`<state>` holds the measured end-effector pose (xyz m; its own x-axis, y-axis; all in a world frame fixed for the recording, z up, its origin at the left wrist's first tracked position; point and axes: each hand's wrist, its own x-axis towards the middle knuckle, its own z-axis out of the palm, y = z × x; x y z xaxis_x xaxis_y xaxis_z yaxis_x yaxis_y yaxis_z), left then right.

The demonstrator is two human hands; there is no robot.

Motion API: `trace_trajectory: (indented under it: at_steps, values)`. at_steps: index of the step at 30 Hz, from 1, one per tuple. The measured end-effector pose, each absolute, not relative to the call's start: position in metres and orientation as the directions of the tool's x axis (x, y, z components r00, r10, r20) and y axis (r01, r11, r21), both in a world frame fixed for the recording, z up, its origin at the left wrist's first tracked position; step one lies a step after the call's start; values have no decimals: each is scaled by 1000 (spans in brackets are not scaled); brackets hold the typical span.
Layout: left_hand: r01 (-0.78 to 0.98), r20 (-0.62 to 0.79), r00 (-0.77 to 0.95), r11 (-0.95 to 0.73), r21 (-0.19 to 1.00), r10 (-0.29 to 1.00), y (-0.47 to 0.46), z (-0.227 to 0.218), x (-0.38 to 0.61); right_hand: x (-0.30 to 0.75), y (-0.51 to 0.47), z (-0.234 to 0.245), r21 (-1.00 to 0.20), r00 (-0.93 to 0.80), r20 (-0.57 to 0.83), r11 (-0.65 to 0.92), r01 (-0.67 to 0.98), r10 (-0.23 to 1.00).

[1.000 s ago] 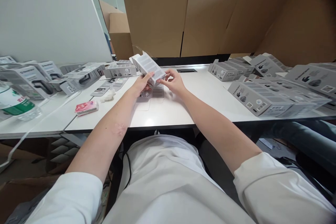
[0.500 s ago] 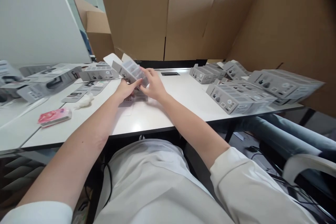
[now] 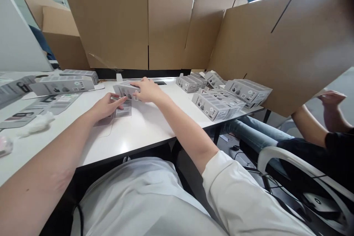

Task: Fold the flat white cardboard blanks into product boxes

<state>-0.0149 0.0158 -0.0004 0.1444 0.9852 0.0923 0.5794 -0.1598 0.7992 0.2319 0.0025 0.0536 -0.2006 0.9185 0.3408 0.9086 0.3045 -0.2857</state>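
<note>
A small grey printed cardboard box [image 3: 125,90] lies on the white table in front of me, one flap sticking up at its far left end. My right hand [image 3: 148,90] grips it, with fingers over the top and the thumb against the near side. At the box's near left side is my left hand [image 3: 106,107], its fingers loosely bent and apart, fingertips at or very near the box. Below these fingertips lies a flat grey printed piece [image 3: 125,110], partly covered by the left hand.
Several similar boxes [image 3: 211,106] are grouped at the right, with more [image 3: 66,84] at the far left. Flattened cartons [image 3: 41,108] and a crumpled white piece [image 3: 38,122] lie left. Tall cardboard panels [image 3: 116,22] wall the back. Another person's hand [image 3: 332,97] shows at right.
The box has come down from a tilted, raised position to the table. My left hand has loosened from it, while the right remains on it. The view has swung right.
</note>
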Motion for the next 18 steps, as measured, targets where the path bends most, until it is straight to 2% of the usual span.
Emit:
trace_trajectory:
  at_steps: [3, 7, 9, 11, 13, 16, 18]
  values:
    - [638, 77, 146, -154, 754, 986, 12, 3, -15, 293, -9, 88, -206, -235, 373, 327, 922, 898]
    - [678, 57, 170, -159, 717, 984, 8, 6, -14, 416, -41, 118, -293, -104, 580, 326, 899, 808]
    - [692, 60, 186, -174, 700, 981, 10, 6, -15, 477, -67, 125, -284, 85, 531, 82, 955, 843]
    - [705, 69, 198, -192, 683, 978, 13, 3, -16, 527, -98, 125, -175, 318, 431, -268, 948, 844]
    - [718, 54, 208, -190, 670, 977, 17, 0, -17, 562, -128, 118, -64, 481, 370, -494, 867, 795]
    - [738, 30, 206, -175, 652, 978, 23, -4, -19, 595, -164, 100, 14, 554, 342, -593, 805, 759]
    - [768, -14, 208, -155, 621, 978, 27, -6, -20, 608, -179, 88, 9, 560, 366, -604, 797, 744]
